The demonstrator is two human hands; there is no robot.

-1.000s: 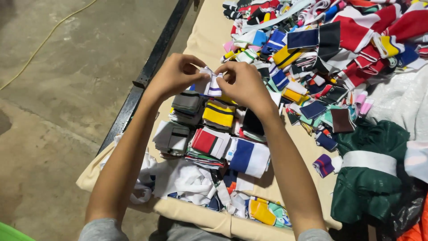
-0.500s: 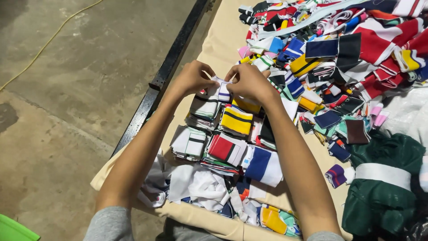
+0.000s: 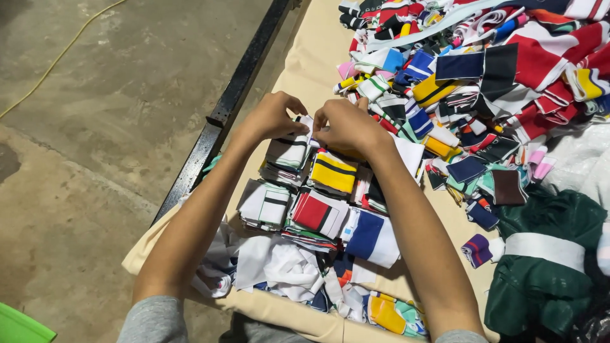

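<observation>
My left hand (image 3: 273, 117) and my right hand (image 3: 346, 124) meet over the neat stacks of folded cloth strips, both pinching a small white striped cloth piece (image 3: 305, 122) between the fingertips. Just below them lie a white-and-grey striped stack (image 3: 287, 155) and a yellow stack with a dark stripe (image 3: 333, 171). Nearer to me sit a red-and-white stack (image 3: 314, 213), a blue-and-white piece (image 3: 372, 236) and a white stack with dark stripes (image 3: 264, 203). The cloth piece is mostly hidden by my fingers.
A big loose heap of coloured cloth strips (image 3: 483, 70) fills the far right of the beige-covered table (image 3: 305, 70). A green bundle with a white band (image 3: 546, 254) lies at right. Crumpled white cloth (image 3: 283, 267) sits near me. A black metal rail (image 3: 238, 95) edges the table; concrete floor at left.
Both hands stayed together on the small cloth piece and have lowered a little toward the white-and-grey stack. The camera view shifted, so the stacks sit further right and lower.
</observation>
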